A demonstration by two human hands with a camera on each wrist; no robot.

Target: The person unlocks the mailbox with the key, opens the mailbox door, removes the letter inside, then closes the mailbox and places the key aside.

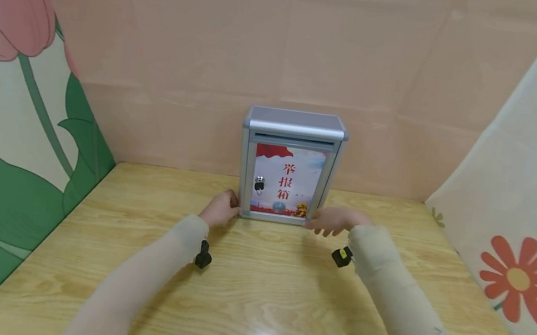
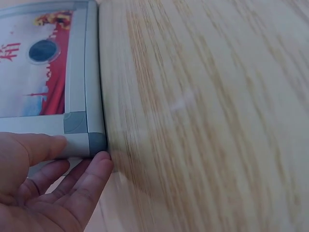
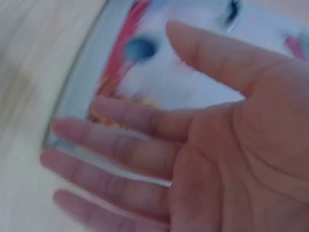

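A grey metal letterbox [image 1: 270, 156] stands upright near the back of the table, with red Chinese characters on its front panel and a slot under its top. A lock with a black key [image 1: 259, 184] sits on the panel's left side. My left hand [image 1: 220, 209] is at the lower left corner; in the left wrist view its thumb [image 2: 46, 147] lies on the front frame and the fingers bend round the side, pinching the corner. My right hand [image 1: 334, 220] is by the lower right corner. In the right wrist view its fingers [image 3: 116, 145] are straight and spread before the panel, holding nothing.
The wood-grain table [image 1: 265, 279] meets a pinkish cloth backdrop [image 1: 200, 69] close behind the letterbox. A tulip-printed cloth [image 1: 27, 121] borders the left side, and a white cloth with a red flower [image 1: 518, 279] borders the right. Black wrist cameras hang below both sleeves.
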